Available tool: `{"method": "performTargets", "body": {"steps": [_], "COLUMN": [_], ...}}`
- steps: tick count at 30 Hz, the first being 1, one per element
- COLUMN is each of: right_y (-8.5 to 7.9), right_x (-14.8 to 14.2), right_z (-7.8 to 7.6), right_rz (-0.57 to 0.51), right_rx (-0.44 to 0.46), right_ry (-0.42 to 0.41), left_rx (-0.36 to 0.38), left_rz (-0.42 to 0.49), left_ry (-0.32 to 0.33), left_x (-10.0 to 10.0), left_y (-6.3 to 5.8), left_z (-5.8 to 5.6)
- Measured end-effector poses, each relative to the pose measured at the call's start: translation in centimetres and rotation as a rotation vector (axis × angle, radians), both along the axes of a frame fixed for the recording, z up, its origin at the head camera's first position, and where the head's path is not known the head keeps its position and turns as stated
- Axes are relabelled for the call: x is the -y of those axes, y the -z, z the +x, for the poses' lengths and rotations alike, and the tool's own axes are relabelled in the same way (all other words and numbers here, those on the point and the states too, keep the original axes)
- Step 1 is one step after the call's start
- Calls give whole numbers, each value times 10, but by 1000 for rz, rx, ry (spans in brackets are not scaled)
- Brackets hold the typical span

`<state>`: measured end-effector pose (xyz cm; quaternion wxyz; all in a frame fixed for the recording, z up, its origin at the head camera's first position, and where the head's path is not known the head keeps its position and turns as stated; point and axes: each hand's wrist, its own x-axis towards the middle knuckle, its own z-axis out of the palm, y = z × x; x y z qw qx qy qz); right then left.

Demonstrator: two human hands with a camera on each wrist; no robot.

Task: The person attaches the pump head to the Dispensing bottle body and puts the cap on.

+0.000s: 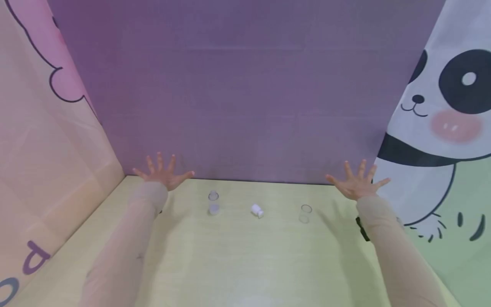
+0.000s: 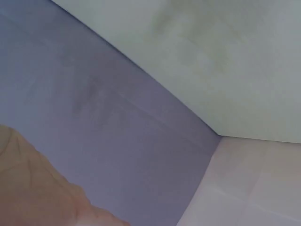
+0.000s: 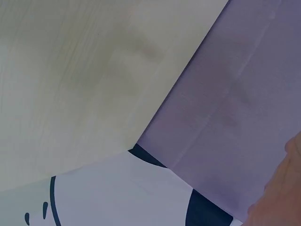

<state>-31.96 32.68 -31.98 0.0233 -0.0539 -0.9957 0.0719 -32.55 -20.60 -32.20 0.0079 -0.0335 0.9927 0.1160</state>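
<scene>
My left hand (image 1: 164,174) is held out over the far left of the table with fingers spread, holding nothing. Out at the far right, my right hand (image 1: 356,184) has its fingers splayed too and is free of any object. Between them on the table are three small things. A clear container (image 1: 213,209) with a dark ring near its top and something whitish at its base stands nearest the left hand. A small white bottle (image 1: 256,210) lies on its side in the middle. Nearest the right hand is a clear cup (image 1: 304,218) with a dark rim.
The pale wooden table (image 1: 245,260) ends at a purple backdrop (image 1: 245,106). A printed pink sheet (image 1: 57,140) borders the left side, and a panda-print sheet (image 1: 429,187) hangs on the right. Black straps show at the wrists.
</scene>
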Motion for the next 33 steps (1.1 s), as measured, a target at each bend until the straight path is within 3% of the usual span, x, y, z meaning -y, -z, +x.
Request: {"method": "performTargets", "body": {"steps": [8,12,21,25,33], "right_y": [-8,-15,-24,-23,-16], "right_x": [-4,-3,14,22,38], "right_z": [1,6,23,33,47], "right_rz": [24,30,4,10,-93], "right_rx": [-46,-86,-212,-253,-333], "right_ry": [-46,-79,-154,-201,-239], "left_rx": [45,10,-108,-211,-368], "left_rz": [32,30,14,34,184], "left_ry": [64,130,244,274,267], "left_x": [2,3,-8,-15,-30], "left_y": [-8,-11,-19,-17,-16], "left_z": [6,11,28,37,58]}}
